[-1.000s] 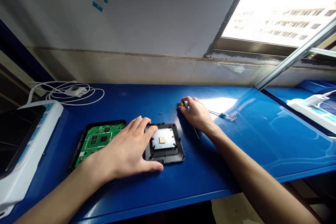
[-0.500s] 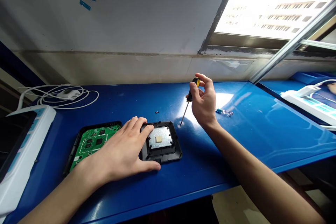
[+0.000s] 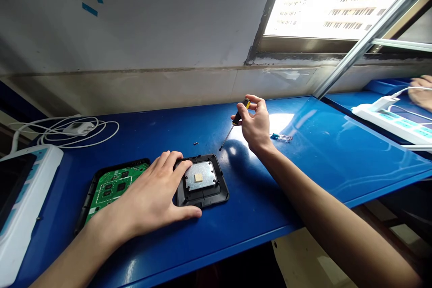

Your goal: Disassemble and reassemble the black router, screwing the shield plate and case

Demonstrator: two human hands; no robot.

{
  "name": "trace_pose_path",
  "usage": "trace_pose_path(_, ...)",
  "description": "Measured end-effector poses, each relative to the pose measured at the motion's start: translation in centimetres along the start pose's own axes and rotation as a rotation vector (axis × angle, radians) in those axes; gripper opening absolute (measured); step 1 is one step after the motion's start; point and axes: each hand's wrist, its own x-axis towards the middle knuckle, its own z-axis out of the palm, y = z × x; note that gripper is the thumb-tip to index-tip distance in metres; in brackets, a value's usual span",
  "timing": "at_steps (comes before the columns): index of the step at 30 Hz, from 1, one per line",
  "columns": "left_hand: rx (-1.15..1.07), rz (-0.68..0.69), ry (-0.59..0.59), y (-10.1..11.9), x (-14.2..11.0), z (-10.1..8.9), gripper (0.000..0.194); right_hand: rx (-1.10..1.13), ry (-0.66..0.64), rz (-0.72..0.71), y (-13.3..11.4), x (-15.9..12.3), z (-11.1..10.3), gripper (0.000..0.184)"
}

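Observation:
My left hand (image 3: 150,198) spans the left part of a black plastic cover (image 3: 221,191), fingers at its far edge and thumb along the near edge. Inside the cover lies a silver metal plate (image 3: 205,179) with a small beige pad (image 3: 198,177) on it. My right hand (image 3: 256,121) grips a black and yellow screwdriver (image 3: 238,118). Its shaft slants down toward the table beyond the cover's far right corner; whether a screw sits on the dark tip I cannot tell. Small screws (image 3: 195,143) lie behind the cover. Partly under my left arm is a green circuit board (image 3: 113,184) in a black case.
On the left are a white power strip (image 3: 50,166) with a dark device on it and a coiled white cable with an adapter (image 3: 79,128). Blue-handled screwdrivers (image 3: 281,137) lie right of my right hand. Far right, another person's hand (image 3: 421,92) is near a second power strip (image 3: 398,121).
The screwdriver has tilted more, its tip moving left and away from me over the table. My left hand stays on the cover. The view has shifted slightly, and the other person's hand shows more.

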Motion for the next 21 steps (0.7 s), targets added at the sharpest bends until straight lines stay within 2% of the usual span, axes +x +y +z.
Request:
trace_pose_path(8, -0.013, -0.007, 0.002, 0.12, 0.07, -0.12, 0.088, 0.054, -0.028, 0.134, -0.31, 0.27, -0.31, 0.035)
trace_pose_path(16, 0.009, -0.022, -0.054, 0.20, 0.17, -0.17, 0.091, 0.045, -0.017, 0.041, -0.91, 0.14, -0.49, 0.037)
trace_pose_path(21, 0.004, -0.017, -0.038, 0.08, -0.04, -0.39, 0.091, 0.044, -0.021, 0.019, -0.81, 0.24, -0.52, 0.040)
